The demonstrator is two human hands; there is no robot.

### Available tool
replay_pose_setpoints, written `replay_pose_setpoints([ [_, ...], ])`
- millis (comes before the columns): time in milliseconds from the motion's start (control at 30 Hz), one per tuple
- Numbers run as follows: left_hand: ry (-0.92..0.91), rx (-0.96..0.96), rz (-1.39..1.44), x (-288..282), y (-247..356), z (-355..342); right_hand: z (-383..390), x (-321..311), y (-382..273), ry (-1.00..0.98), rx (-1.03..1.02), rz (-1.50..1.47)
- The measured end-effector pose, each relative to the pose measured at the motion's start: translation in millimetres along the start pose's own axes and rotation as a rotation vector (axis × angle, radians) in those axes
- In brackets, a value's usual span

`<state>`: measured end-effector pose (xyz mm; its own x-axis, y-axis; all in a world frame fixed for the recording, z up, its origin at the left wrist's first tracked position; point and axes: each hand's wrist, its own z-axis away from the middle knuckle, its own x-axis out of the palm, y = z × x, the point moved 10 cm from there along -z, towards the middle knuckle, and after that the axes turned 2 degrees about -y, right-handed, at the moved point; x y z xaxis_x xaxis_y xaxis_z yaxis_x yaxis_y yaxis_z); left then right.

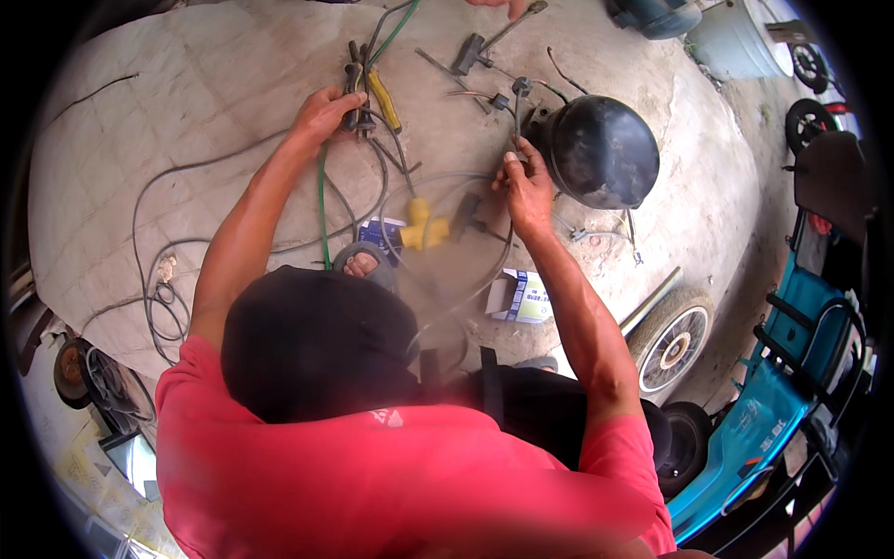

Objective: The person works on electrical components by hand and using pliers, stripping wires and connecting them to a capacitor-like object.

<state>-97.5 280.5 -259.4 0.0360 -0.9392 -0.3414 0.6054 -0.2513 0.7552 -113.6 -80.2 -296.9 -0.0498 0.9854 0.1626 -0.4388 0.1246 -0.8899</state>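
Observation:
My left hand (328, 114) is closed on a dark-handled tool (353, 101) in a cluster of tools and cables; its exact kind is unclear. A yellow-handled tool (383, 101) lies right beside it. Between the thumb and fingers of my right hand (527, 189) is a thin dark cable (517, 130), close to a round black compressor (607, 151). Small dark connectors (521, 88) sit on the leads above that hand. A blurred yellow branching piece (424, 229) rests on the ground between my arms.
Grey cable (154, 186) loops over the concrete at left; a green cord (323, 205) runs past my foot. A hammer (468, 54) lies at the far side, under another person's hand (500, 6). An opened box (521, 296), a spoked wheel (672, 343) and a turquoise vehicle (759, 424) are right.

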Motion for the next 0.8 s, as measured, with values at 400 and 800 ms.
replay_pose_setpoints([
  [400,0.051,-0.080,0.173,0.5,-11.2,-9.9,5.8,0.9,-5.6,0.001,0.039,-0.031],
  [800,0.355,0.295,0.680,-59.2,19.1,-18.1,3.2,1.0,-4.4,0.038,0.054,-0.087],
])
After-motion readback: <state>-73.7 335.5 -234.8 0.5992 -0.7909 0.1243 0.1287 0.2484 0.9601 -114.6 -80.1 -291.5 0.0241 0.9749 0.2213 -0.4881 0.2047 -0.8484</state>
